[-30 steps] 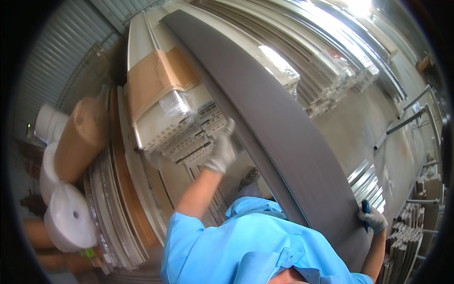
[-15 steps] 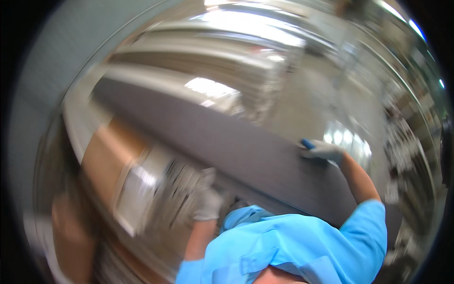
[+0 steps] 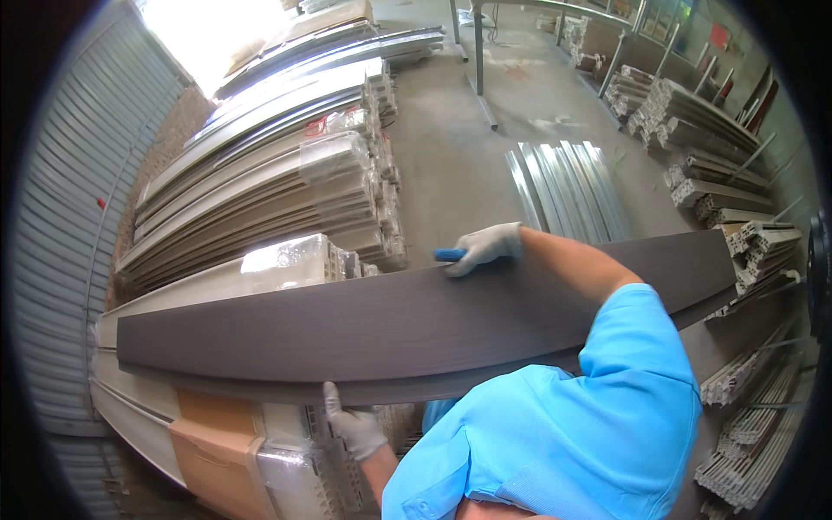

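Observation:
A long dark grey board [image 3: 373, 321] stretches across in front of me, with a second dark layer or lip showing along its near edge. My left hand [image 3: 355, 429], in a pale glove, is closed at that near edge, thumb upright against it; its other fingers are partly hidden. At the far edge, my right hand [image 3: 490, 247], gloved too, bends over the board and grips a short blue object [image 3: 449, 255]. Only the end of that object sticks out, so its kind is unclear. My right forearm reaches across the board's top.
Wrapped stacks of long pale profiles [image 3: 260, 199] lie at the left, beside a corrugated wall [image 3: 78, 217]. Under the board's left part sits a cardboard-wrapped bundle [image 3: 217, 446]. Shiny metal strips [image 3: 568, 186] lie on the floor ahead. Racked profiles [image 3: 693, 121] line the right.
The board has swung from a slant to nearly level across my view. My right hand has shifted leftward with the blue object. My left hand now meets the board's near edge.

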Demonstrator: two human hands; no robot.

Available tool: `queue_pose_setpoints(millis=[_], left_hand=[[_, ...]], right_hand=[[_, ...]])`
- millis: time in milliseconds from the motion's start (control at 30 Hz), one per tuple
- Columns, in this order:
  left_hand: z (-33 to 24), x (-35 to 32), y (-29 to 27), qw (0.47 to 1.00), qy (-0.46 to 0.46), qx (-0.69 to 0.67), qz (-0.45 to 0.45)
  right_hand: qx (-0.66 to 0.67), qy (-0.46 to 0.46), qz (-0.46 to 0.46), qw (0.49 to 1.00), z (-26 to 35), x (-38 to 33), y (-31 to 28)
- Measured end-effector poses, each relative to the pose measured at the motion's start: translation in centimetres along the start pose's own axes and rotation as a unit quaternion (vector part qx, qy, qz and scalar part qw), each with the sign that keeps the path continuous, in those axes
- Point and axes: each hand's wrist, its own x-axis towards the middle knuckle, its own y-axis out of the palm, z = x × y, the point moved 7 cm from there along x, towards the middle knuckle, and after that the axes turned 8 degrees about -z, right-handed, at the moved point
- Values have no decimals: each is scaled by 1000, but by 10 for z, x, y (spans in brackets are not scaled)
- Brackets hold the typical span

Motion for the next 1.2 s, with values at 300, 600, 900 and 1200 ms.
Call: queue_pose_setpoints(millis=[300, 600, 900, 1200], left_hand=[[-24, 50, 1, 991, 3, -57, -121], [21, 0, 107, 985, -28, -141, -97], [47, -67, 292, 990, -1, -137, 11], [83, 2, 455, 985, -39, -141, 95]], right_hand=[[-76, 16, -44, 996, -29, -51, -41], [-46, -95, -144, 984, -59, -118, -159], [-14, -110, -195, 975, -152, -165, -296], [76, -94, -265, 957, -205, -124, -395]])
